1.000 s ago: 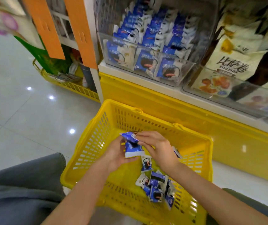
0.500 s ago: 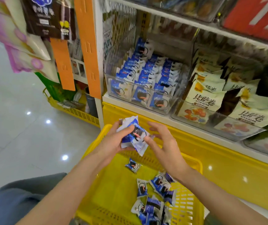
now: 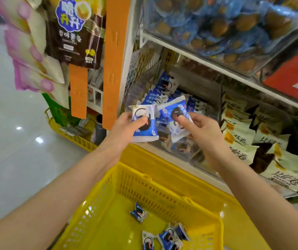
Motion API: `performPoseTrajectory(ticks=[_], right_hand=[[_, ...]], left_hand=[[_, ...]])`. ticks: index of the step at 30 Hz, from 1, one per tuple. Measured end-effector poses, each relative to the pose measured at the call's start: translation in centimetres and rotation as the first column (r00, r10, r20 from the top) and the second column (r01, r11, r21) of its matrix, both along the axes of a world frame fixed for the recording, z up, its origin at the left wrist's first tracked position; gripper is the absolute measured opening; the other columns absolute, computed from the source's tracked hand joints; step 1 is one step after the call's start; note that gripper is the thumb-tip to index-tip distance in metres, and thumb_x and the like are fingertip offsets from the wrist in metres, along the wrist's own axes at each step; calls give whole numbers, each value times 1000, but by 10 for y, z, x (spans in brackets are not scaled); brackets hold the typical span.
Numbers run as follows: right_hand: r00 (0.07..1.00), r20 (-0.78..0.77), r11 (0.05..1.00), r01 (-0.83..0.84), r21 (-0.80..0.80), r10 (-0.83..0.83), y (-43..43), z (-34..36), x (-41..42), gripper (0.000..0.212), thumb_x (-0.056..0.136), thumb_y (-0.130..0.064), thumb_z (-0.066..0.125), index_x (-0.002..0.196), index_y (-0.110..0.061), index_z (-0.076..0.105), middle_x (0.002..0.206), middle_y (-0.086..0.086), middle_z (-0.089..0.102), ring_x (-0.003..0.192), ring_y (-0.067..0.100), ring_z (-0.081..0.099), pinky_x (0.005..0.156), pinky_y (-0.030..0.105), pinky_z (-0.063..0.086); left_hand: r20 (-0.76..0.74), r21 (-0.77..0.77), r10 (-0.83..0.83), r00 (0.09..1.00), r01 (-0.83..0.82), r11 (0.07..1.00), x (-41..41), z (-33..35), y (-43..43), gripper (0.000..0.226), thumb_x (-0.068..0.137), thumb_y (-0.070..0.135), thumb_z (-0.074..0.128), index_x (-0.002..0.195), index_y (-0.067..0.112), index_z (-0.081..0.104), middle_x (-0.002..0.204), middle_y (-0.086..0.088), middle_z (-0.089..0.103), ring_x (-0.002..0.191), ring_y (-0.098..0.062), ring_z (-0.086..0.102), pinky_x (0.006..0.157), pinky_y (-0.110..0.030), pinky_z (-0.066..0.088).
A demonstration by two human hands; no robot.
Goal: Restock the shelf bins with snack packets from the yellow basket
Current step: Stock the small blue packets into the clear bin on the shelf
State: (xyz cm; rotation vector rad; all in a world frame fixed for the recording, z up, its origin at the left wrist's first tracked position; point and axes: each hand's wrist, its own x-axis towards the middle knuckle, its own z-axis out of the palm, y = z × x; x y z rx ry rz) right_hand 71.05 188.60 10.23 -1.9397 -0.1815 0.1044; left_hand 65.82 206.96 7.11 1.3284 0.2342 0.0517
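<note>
Gleaming pale floor tiles [image 3: 9,159] beside yellow-based shelving [image 3: 180,181]

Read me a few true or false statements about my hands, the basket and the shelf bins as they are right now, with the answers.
1. The left hand grips one blue packet and the right hand a second packet. True.
2. The yellow basket holds nothing. False: several loose packets lie in it.
3. Both hands are down inside the basket. False: they are raised in front of the clear bin of blue packets.
4. The bin to its right holds beige packets. True.
</note>
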Motion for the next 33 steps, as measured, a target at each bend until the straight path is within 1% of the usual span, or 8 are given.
performPoseTrajectory(ticks=[2,5,8,12,16,23,30,33], right_hand=[[984,109,985,147,-93,-137,4,8,43,17,82,-38,68,87,-21,67,90,-4,72,82,10,65,69,24,50],[942,246,902,300,-310,-229,12,9,106,29,83,-38,67,99,-15,63,97,2,60,92,17,55,69,24,45],[926,325,774,348,-529,-194,17,0,159,46,88,-34,61,123,-3,57,124,13,59,116,27,53,97,32,42],[923,328,675,374,-636,-201,15,-11,202,43,87,-30,64,123,-7,58,123,16,60,114,32,56,93,39,46],[934,339,701,319,-638,-116,23,-21,224,44,86,-26,66,123,-5,56,123,16,60,110,32,57,90,38,46],[928,372,751,251,-611,-7,25,-31,245,30,84,-10,67,110,2,60,113,21,62,104,34,60,93,48,47],[876,481,541,422,-728,-37,27,-29,232,39,87,-31,62,120,-11,56,132,14,49,122,33,44,100,42,40],[848,531,560,443,-700,-6,40,-17,197,40,94,-33,51,125,-8,49,133,15,45,123,32,41,99,36,34]], left_hand=[[-3,45,-49,999,50,998,14,8,11,32,90,26,58,121,18,53,117,0,64,108,-13,60,97,-35,45],[33,83,-84,996,81,993,29,11,19,28,90,27,58,117,22,53,112,6,63,102,-4,59,82,-19,43],[66,125,-72,995,63,990,42,6,24,31,89,27,59,119,21,54,108,6,64,100,-4,60,79,-16,42],[85,131,-92,992,80,988,56,1,31,30,87,30,61,116,23,58,101,10,67,91,3,62,71,-10,43],[87,120,-107,990,96,988,65,-4,38,28,86,31,61,114,27,58,101,15,67,88,10,61,61,1,42],[74,85,-135,988,128,988,69,-5,39,25,86,33,61,110,31,60,97,18,69,85,11,61,63,-6,44],[75,21,-142,987,141,990,63,-5,35,27,86,30,61,113,29,57,99,18,68,87,12,61,65,-7,43],[54,-40,-184,981,186,982,57,-5,32,27,86,21,63,112,28,59,106,12,69,99,1,63,85,-19,46]])
